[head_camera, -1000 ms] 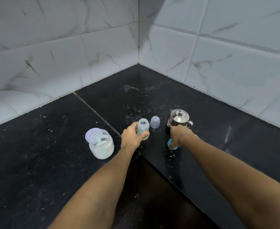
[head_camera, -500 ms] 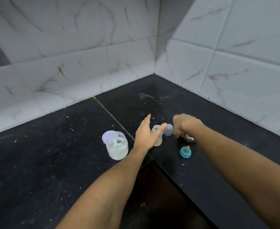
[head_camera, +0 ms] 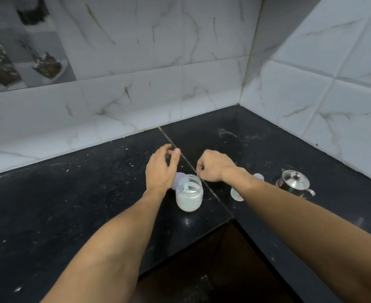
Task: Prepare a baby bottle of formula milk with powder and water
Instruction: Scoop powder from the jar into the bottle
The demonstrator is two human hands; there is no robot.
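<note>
Left hand (head_camera: 161,167): open, fingers relaxed and thumb out, raised above the counter (head_camera: 70,204) at 11 o'clock from the powder jar (head_camera: 189,196). Right hand (head_camera: 213,166): fingers curled under, at 1 o'clock from the jar; cannot tell whether it holds anything. The jar stands upright and uncovered, with a scoop (head_camera: 185,187) inside and the lid (head_camera: 178,178) just behind. The bottle (head_camera: 237,194) stands at 3 o'clock from the jar, partly hidden by the right forearm. The steel kettle (head_camera: 295,182) is farther along at 3 o'clock.
</note>
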